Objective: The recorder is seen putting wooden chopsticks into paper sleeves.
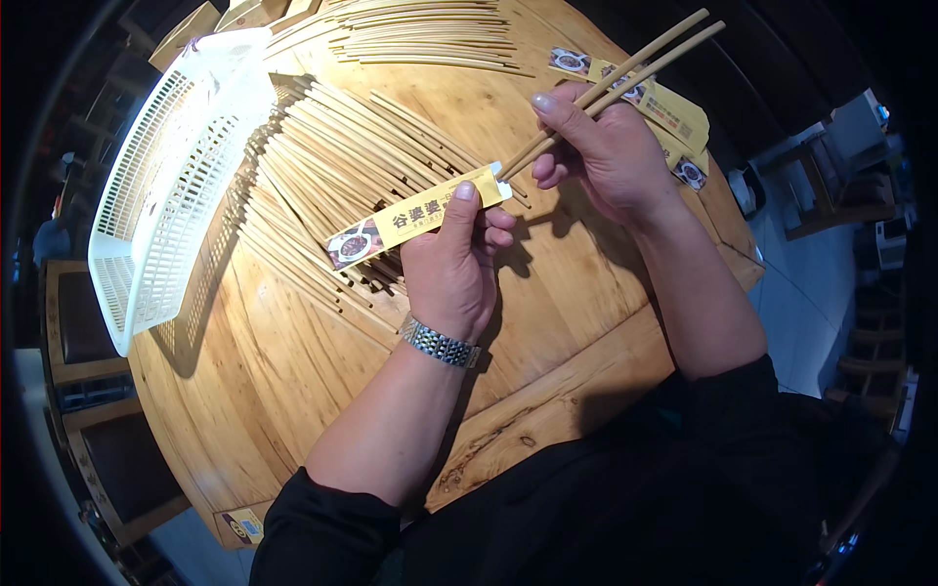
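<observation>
My left hand (454,264) grips a yellow paper chopstick sleeve (418,216), thumb on top; the sleeve bears writing and a food picture. Its white-edged mouth faces my right hand (604,150), which pinches a pair of wooden chopsticks (637,66). The lower tips of the pair are at the sleeve's mouth; whether they have entered it is hard to tell. Under and beyond the sleeve lies a spread of loose wooden chopsticks (344,146), partly hidden by the sleeve and my left hand.
A white plastic basket (176,176) stands tilted at the left of the wooden table (571,293). Another group of chopsticks (432,33) lies at the far side. More yellow paper sleeves (678,117) are piled behind my right hand. Chairs (124,461) stand at the left edge.
</observation>
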Action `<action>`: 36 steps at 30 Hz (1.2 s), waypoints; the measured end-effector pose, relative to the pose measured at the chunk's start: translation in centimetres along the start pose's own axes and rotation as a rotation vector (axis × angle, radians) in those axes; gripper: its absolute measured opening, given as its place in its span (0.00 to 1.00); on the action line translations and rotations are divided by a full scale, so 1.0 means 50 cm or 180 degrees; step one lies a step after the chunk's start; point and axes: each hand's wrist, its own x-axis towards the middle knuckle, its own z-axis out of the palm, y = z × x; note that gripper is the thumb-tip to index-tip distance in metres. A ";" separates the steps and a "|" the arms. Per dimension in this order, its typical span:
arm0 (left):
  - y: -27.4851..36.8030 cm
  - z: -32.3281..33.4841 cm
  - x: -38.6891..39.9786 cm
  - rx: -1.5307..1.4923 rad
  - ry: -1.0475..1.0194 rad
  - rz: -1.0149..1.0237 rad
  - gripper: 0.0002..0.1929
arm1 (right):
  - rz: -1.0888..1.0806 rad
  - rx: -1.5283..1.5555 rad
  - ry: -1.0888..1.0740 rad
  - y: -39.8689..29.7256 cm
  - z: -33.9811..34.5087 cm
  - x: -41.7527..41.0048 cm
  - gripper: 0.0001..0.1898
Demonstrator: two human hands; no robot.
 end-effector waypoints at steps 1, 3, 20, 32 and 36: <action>0.000 -0.001 0.000 -0.0011 -0.0018 -0.0009 0.13 | 0.0000 -0.0033 0.0030 0.001 0.000 0.000 0.12; 0.002 0.001 -0.002 -0.0008 -0.0003 -0.0009 0.13 | 0.0062 -0.0054 0.0035 0.004 0.006 0.001 0.12; 0.004 -0.002 0.002 -0.0145 -0.0032 -0.0182 0.14 | 0.0407 0.1101 -0.0369 0.071 0.019 0.014 0.14; 0.005 -0.003 -0.003 -0.0101 0.0060 -0.0043 0.13 | 0.0235 0.1362 0.0282 0.043 -0.038 0.048 0.19; 0.004 0.007 -0.003 -0.0012 -0.0027 -0.0061 0.13 | -0.0487 0.1327 0.1154 -0.028 -0.129 0.055 0.22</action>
